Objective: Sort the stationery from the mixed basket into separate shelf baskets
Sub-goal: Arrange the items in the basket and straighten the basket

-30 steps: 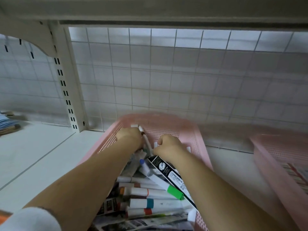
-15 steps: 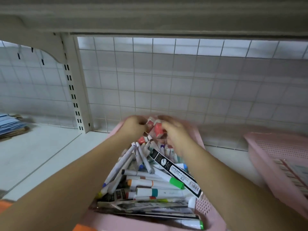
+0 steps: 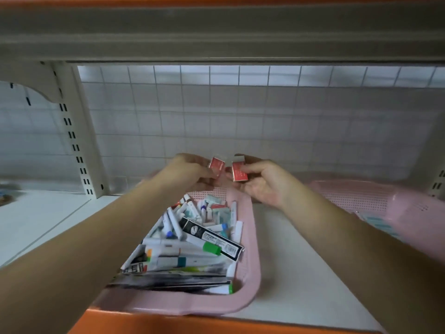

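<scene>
The left hand (image 3: 190, 173) pinches a first red eraser (image 3: 216, 165) between the thumb and the fingertips. The right hand (image 3: 267, 184) grips a second red eraser (image 3: 239, 171) in the same way, with the thumb on its red sleeve. The two erasers are just beside each other, in the air above the far end of the pink mixed basket (image 3: 252, 256). In this basket lie many markers (image 3: 192, 237) and a long black package (image 3: 212, 238) across them. The basket stands on the white shelf (image 3: 296, 261). To the right, apart from it, stands a second pink basket (image 3: 361, 196). Behind both is a white wire grid (image 3: 216, 116), and to the left a slotted upright post (image 3: 74, 141).
</scene>
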`<state>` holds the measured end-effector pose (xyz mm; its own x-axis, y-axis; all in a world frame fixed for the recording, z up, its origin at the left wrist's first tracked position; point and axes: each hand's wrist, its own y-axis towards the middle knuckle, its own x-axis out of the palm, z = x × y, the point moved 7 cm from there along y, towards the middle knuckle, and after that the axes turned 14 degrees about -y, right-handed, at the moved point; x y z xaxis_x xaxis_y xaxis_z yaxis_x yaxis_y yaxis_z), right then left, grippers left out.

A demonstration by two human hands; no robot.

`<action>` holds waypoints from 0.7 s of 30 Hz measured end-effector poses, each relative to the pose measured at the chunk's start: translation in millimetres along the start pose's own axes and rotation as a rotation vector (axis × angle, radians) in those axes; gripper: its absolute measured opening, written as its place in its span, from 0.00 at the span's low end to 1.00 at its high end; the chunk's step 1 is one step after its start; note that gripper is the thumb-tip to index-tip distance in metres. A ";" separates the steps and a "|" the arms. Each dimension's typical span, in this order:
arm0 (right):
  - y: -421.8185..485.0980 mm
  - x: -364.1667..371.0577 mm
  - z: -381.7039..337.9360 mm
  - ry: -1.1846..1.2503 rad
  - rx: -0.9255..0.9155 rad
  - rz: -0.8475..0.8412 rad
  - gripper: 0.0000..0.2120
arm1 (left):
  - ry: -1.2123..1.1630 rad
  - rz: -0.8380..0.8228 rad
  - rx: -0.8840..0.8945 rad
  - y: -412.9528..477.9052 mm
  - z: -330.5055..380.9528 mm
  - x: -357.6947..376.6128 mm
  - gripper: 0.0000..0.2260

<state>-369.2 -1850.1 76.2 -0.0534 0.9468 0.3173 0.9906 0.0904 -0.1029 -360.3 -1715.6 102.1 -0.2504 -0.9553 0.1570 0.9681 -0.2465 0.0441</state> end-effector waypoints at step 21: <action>-118.2 -210.4 -80.7 -1.366 -0.313 0.220 0.32 | 0.282 -0.231 -0.030 10.1 -32.5 234.4 0.06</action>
<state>-464.8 -2085.0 97.7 0.2041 0.4980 -0.8428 0.9714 0.0036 0.2374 -409.1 -1947.3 107.3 -0.4559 -0.8801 -0.1325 0.8867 -0.4619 0.0175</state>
